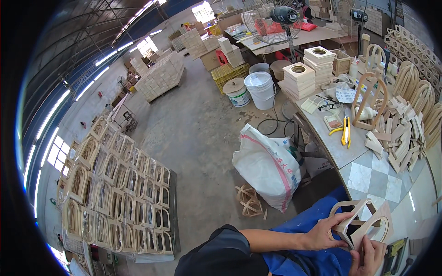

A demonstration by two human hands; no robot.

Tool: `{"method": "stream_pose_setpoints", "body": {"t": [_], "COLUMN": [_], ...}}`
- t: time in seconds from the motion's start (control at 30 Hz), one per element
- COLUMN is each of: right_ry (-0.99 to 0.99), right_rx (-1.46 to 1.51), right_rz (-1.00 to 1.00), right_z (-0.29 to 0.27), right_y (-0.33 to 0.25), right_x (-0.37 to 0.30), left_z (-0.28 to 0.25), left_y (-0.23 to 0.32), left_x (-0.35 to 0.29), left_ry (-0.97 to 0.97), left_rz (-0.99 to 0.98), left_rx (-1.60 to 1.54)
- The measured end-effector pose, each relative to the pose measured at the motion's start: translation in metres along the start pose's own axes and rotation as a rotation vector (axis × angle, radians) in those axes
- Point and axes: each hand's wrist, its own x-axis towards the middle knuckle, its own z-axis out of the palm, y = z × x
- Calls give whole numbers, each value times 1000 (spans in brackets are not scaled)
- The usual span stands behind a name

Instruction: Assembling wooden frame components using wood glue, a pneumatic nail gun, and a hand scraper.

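Note:
My left hand (323,233) grips a small wooden box frame (382,213) from its left side, fingers over the upper edge. This pale frame has an arched side piece and a panel with a round opening. My right hand (371,255) is closed on the frame's near lower edge, its fingertips close to those of the left hand. The frame is held tilted above my blue-clad lap, beside the table's near edge. To the right of my right hand lies a yellow-green and black power tool (395,253), partly cut off by the picture's rim.
The worktable (343,154) carries yellow-handled pliers (346,132), glasses (328,106), loose wood pieces (403,133), an arched frame (382,89) and stacked square panels (299,83). A white sack (269,165) and white bucket (260,89) stand on the floor. Wrapped arched frames (117,193) are stacked left.

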Motion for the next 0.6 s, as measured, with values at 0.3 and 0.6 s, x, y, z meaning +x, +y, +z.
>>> {"method": "stream_pose_setpoints", "body": {"t": [0.3, 0.6], "right_ry": [27, 95], "right_rx": [152, 139], "right_rz": [183, 228], "right_z": [1, 8], "right_y": [-23, -7], "right_x": [-3, -4], "left_z": [0, -6], "left_y": [-7, -20], "left_x": [0, 4], "left_ry": [50, -61], "left_rz": [85, 72], "left_rx": [170, 82]}}
